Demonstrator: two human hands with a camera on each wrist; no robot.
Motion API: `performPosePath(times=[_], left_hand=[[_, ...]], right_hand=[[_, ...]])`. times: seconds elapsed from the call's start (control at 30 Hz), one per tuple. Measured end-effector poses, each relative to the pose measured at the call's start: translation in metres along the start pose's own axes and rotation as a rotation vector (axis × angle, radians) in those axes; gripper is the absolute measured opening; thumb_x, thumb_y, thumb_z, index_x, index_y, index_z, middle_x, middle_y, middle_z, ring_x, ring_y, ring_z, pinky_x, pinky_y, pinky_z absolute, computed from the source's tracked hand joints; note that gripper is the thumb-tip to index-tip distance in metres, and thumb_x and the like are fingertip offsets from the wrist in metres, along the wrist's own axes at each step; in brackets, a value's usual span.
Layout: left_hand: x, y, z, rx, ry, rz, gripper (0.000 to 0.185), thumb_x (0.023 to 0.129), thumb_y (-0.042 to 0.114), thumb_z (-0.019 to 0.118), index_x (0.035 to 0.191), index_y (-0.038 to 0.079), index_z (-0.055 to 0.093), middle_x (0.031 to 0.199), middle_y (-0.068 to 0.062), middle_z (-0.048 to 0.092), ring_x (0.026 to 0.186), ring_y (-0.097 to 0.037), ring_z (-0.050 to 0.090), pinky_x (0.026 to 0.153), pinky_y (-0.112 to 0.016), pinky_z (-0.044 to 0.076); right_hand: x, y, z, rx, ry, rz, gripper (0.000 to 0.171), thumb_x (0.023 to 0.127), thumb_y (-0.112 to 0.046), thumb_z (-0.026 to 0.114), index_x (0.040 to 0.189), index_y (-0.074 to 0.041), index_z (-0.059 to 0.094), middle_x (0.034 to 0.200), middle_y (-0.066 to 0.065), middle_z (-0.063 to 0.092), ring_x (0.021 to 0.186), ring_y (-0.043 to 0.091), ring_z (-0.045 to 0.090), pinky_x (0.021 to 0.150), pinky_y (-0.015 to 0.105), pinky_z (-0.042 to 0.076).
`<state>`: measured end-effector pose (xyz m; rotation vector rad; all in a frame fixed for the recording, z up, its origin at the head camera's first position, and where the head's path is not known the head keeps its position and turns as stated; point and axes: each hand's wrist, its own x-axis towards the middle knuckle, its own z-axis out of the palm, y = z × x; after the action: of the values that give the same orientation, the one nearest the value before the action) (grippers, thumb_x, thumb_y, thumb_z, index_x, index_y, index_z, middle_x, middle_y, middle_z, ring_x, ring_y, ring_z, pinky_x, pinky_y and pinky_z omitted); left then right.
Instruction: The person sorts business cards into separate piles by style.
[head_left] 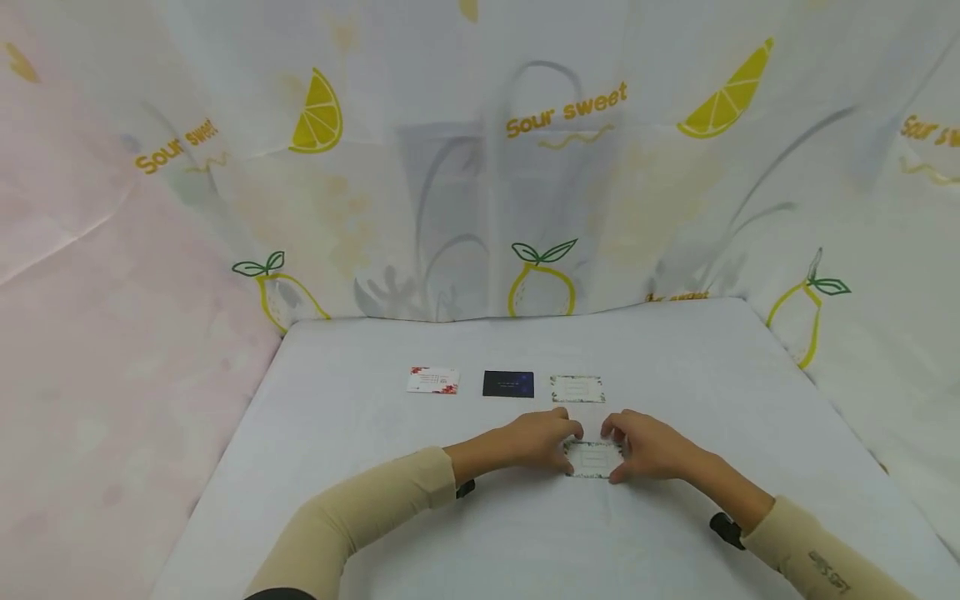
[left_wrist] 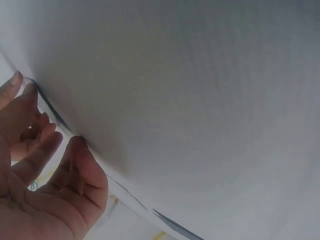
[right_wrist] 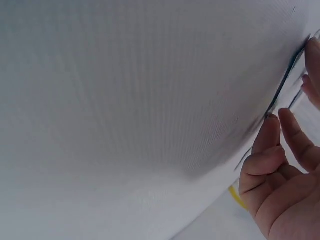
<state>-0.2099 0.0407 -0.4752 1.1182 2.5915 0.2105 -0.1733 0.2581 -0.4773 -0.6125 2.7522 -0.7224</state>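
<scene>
**Desk:** Head view, widest first. What is there?

**Me:** Lemon-print curtains [head_left: 540,167] hang behind and to both sides of a white-covered bench [head_left: 375,517]. Three small cards lie in a row toward the far edge: a white card with red corners [head_left: 432,380], a dark blue card [head_left: 508,383], and a white card with a green border [head_left: 577,388], each apart from its neighbour.

**Desk:** And your hands?

**Me:** Both are nearer me than that row, meeting over a fourth card [head_left: 593,458], pale with a patterned edge. It lies just in front of the green-bordered one, not touching it. My left hand [head_left: 536,440] curls its fingers at the card's left side; my right hand [head_left: 648,447] does the same on the right, thumb at the near corner. Between them they pinch it at both ends.

**Desk:** Is it flat or lifted?

**Me:** From the head view I cannot tell. On the wrist views my fingertips [left_wrist: 77,150] sit at a thin dark edge against the cloth, and the other fingertips [right_wrist: 270,127] likewise, so it looks low, at or just off the surface.

**Desk:** Which step, then?

**Me:** My reading: handling this card at its spot, a second row beginning below the first.

**Desk:** What does the next move need?

**Me:** Light fingers. A thin card on cloth slides easily, so its edges want squaring with the card above.
</scene>
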Motion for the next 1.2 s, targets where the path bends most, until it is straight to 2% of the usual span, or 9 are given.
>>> performPosePath(times=[0.2, 0.3, 0.47, 0.57, 0.77, 0.9, 1.0, 1.1, 1.2], left_hand=[[-0.004, 0.003, 0.003, -0.001, 0.019, 0.011, 0.056, 0.078, 0.034, 0.084, 0.128, 0.02, 0.063, 0.105, 0.005, 0.058, 0.074, -0.003, 0.049, 0.062, -0.016, 0.04], [-0.006, 0.001, 0.003, 0.014, 0.034, 0.009, 0.055, 0.077, 0.035, 0.084, 0.127, 0.02, 0.064, 0.102, 0.005, 0.057, 0.074, -0.003, 0.049, 0.061, -0.016, 0.039], [-0.009, -0.004, 0.001, 0.023, 0.063, 0.021, 0.051, 0.079, 0.037, 0.083, 0.125, 0.021, 0.065, 0.101, 0.006, 0.057, 0.075, -0.003, 0.049, 0.062, -0.017, 0.04], [-0.01, -0.006, -0.001, 0.019, 0.083, 0.014, 0.055, 0.078, 0.039, 0.083, 0.126, 0.021, 0.064, 0.103, 0.006, 0.059, 0.077, -0.003, 0.049, 0.064, -0.018, 0.041], [-0.012, -0.007, -0.002, 0.046, 0.16, 0.061, 0.068, 0.076, 0.046, 0.083, 0.133, 0.018, 0.059, 0.107, 0.005, 0.057, 0.076, -0.003, 0.047, 0.06, -0.015, 0.038], [-0.011, -0.009, -0.002, 0.092, 0.223, 0.087, 0.066, 0.078, 0.046, 0.081, 0.132, 0.016, 0.059, 0.108, 0.003, 0.057, 0.075, -0.003, 0.046, 0.058, -0.014, 0.036], [-0.009, -0.012, -0.005, 0.111, 0.238, 0.061, 0.062, 0.08, 0.045, 0.08, 0.131, 0.016, 0.06, 0.108, 0.003, 0.058, 0.076, -0.003, 0.046, 0.059, -0.015, 0.037], [-0.004, -0.016, -0.009, 0.097, 0.213, 0.024, 0.062, 0.08, 0.045, 0.079, 0.132, 0.016, 0.062, 0.108, 0.003, 0.06, 0.078, -0.004, 0.048, 0.06, -0.016, 0.039], [0.003, -0.02, -0.015, 0.069, 0.181, -0.027, 0.063, 0.081, 0.045, 0.079, 0.134, 0.017, 0.062, 0.113, 0.002, 0.062, 0.08, -0.005, 0.051, 0.062, -0.02, 0.042]], right_hand=[[0.004, -0.006, 0.003, -0.058, -0.005, 0.045, 0.051, 0.06, -0.024, 0.094, 0.099, -0.011, 0.064, 0.086, -0.004, 0.052, 0.078, 0.011, 0.046, 0.07, 0.026, 0.042], [0.005, -0.007, 0.003, -0.047, -0.008, 0.031, 0.045, 0.064, -0.026, 0.092, 0.094, -0.011, 0.063, 0.086, -0.003, 0.05, 0.076, 0.011, 0.044, 0.067, 0.024, 0.039], [0.007, -0.004, 0.001, 0.117, -0.071, -0.003, 0.021, 0.087, -0.018, 0.075, 0.094, -0.008, 0.058, 0.078, -0.004, 0.057, 0.063, 0.008, 0.05, 0.057, 0.022, 0.041], [0.01, -0.002, -0.003, 0.235, -0.109, -0.022, 0.01, 0.096, -0.011, 0.062, 0.099, -0.006, 0.055, 0.072, -0.002, 0.06, 0.053, 0.01, 0.055, 0.051, 0.024, 0.042], [0.009, 0.005, -0.011, 0.387, -0.116, 0.001, 0.01, 0.101, -0.011, 0.053, 0.107, -0.003, 0.054, 0.064, -0.001, 0.058, 0.051, 0.012, 0.054, 0.045, 0.025, 0.041], [0.011, 0.009, -0.012, 0.436, -0.107, 0.013, 0.014, 0.101, -0.012, 0.052, 0.11, -0.001, 0.053, 0.064, 0.0, 0.058, 0.052, 0.012, 0.054, 0.046, 0.025, 0.042], [0.016, 0.009, -0.011, 0.384, -0.053, -0.005, 0.017, 0.101, -0.015, 0.055, 0.11, -0.001, 0.055, 0.067, 0.001, 0.06, 0.054, 0.011, 0.054, 0.047, 0.025, 0.043], [0.021, 0.006, -0.009, 0.241, 0.054, -0.043, 0.025, 0.096, -0.023, 0.065, 0.11, -0.003, 0.06, 0.081, 0.001, 0.064, 0.065, 0.008, 0.053, 0.055, 0.024, 0.045], [0.026, 0.002, -0.008, 0.051, 0.173, -0.092, 0.042, 0.083, -0.03, 0.079, 0.113, -0.004, 0.065, 0.099, 0.001, 0.064, 0.078, 0.008, 0.052, 0.067, 0.025, 0.046]])
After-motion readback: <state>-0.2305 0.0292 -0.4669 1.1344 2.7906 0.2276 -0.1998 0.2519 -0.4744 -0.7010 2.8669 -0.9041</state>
